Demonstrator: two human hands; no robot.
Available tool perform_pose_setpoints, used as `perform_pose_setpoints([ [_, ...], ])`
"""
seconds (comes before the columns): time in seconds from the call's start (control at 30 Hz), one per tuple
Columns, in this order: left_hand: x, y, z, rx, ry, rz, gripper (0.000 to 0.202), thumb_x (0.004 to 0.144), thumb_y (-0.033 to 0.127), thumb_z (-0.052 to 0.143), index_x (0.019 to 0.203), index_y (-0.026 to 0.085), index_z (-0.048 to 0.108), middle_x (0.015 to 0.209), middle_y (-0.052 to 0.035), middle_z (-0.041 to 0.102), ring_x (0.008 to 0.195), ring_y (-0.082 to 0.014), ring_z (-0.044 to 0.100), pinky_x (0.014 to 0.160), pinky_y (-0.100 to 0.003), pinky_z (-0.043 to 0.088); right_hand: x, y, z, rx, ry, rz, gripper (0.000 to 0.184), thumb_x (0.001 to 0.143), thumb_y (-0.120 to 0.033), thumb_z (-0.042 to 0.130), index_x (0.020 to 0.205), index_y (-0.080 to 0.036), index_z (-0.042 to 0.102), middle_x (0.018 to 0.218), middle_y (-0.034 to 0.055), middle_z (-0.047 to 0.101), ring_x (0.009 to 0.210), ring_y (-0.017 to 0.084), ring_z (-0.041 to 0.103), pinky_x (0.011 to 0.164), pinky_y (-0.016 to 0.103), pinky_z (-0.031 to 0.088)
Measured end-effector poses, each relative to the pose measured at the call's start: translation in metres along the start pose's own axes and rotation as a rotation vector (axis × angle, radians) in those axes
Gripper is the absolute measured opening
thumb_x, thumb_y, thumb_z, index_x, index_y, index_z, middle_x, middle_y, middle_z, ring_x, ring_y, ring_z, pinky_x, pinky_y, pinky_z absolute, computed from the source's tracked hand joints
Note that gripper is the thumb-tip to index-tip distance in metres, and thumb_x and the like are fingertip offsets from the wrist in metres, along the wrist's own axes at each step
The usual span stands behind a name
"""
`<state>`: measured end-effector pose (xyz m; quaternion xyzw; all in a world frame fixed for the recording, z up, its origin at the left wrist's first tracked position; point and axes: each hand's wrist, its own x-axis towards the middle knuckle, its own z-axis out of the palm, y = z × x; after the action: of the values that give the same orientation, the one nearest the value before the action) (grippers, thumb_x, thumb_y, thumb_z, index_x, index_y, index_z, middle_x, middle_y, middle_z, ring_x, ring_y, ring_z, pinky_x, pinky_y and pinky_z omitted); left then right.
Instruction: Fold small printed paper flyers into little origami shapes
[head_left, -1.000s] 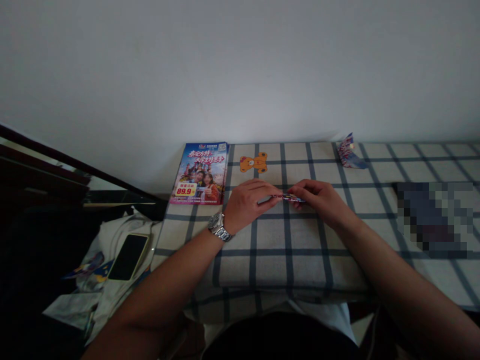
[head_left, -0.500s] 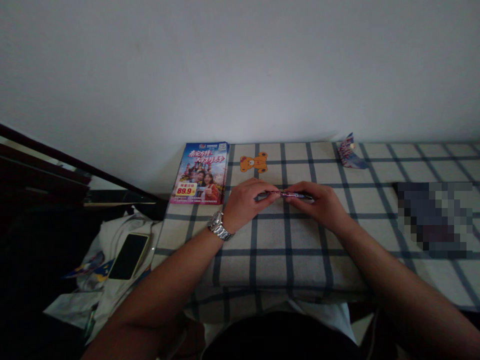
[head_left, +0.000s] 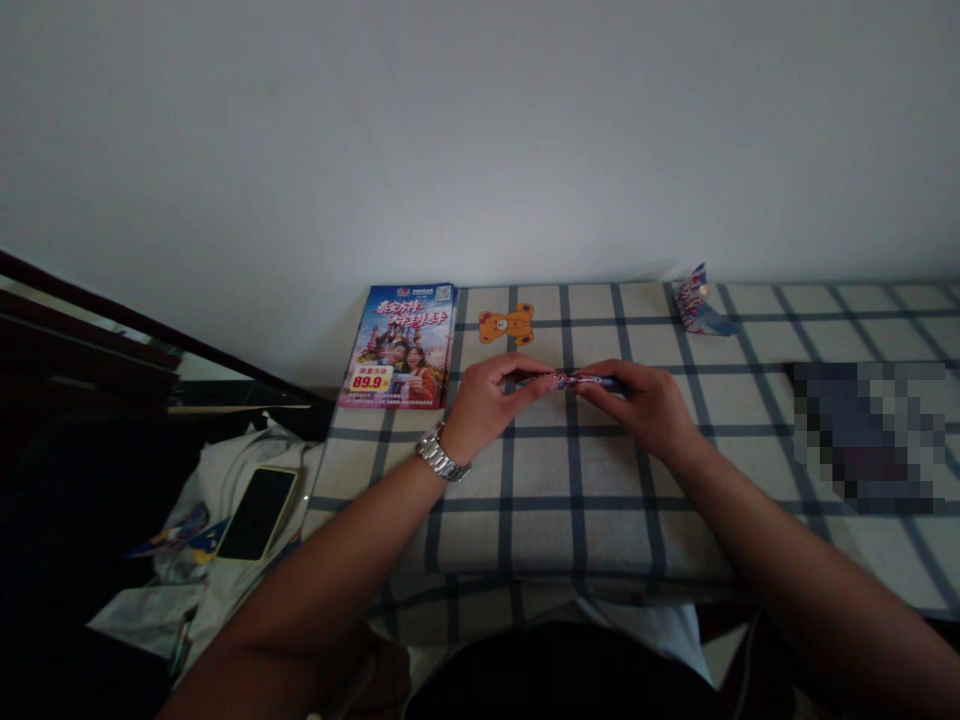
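Between my two hands is a narrow folded piece of printed paper, seen almost edge-on, with red, white and blue colours. My left hand, with a metal-band watch at the wrist, pinches its left end between thumb and fingers. The right end is pinched by my right hand. Both hands are just above the checked cloth, near the middle of the table. Most of the paper is hidden by the fingers. To the left lies a stack of printed flyers, and a bear-shaped sticker lies just beyond my left hand.
A folded paper piece stands near the wall, right of the bear. On the checked tablecloth at the right lies a dark, pixelated rectangle. A phone rests on white bags left of the table. The wall rises behind.
The folded paper has tilted slightly between my hands and shows more of its printed side. My fingers have shifted a little; nothing else has moved.
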<state>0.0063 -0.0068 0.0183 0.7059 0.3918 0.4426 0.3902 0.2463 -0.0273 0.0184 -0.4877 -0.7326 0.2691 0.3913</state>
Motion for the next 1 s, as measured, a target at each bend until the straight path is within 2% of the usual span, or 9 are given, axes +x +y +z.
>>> perform_pose_setpoints([
  [0.17,-0.0004,0.0004,0.0001,-0.073,-0.013,-0.027,0.02,0.092,0.039,0.078,0.099,0.02,0.08,0.098,-0.0051,0.081,0.089,-0.016,0.076,0.081,-0.026,0.061,-0.0005,-0.0027,0.0006,0.025,0.026,0.02,0.03,0.093,-0.049,0.074,0.102,-0.022,0.08,0.093,0.0059,0.082,0.08,0.023,0.076,0.075,0.033,0.06],
  [0.37,-0.002,0.0016,0.0015,-0.152,0.01,-0.031,0.02,0.09,0.039,0.08,0.095,0.02,0.08,0.098,-0.0058,0.082,0.09,-0.0166,0.077,0.085,-0.029,0.064,-0.0004,-0.003,0.0004,0.048,-0.001,0.067,0.032,0.092,-0.052,0.074,0.102,-0.023,0.081,0.093,0.0057,0.082,0.081,0.023,0.076,0.075,0.034,0.06],
  [0.7,-0.0019,0.0005,0.0032,-0.193,0.016,-0.075,0.028,0.088,0.046,0.082,0.093,0.019,0.079,0.094,-0.0061,0.082,0.086,-0.0173,0.077,0.081,-0.03,0.065,-0.0006,-0.0037,0.0009,0.096,-0.001,0.087,0.03,0.09,-0.05,0.077,0.102,-0.023,0.081,0.093,0.0055,0.082,0.081,0.023,0.075,0.073,0.033,0.059],
  [1.0,-0.0019,-0.0014,0.0021,-0.15,0.011,-0.003,0.025,0.091,0.043,0.079,0.092,0.019,0.077,0.092,-0.0048,0.08,0.084,-0.015,0.075,0.078,-0.027,0.062,-0.0002,-0.006,0.0002,0.096,-0.01,0.089,0.031,0.091,-0.051,0.076,0.1,-0.022,0.081,0.094,0.0058,0.083,0.082,0.024,0.076,0.074,0.034,0.06],
])
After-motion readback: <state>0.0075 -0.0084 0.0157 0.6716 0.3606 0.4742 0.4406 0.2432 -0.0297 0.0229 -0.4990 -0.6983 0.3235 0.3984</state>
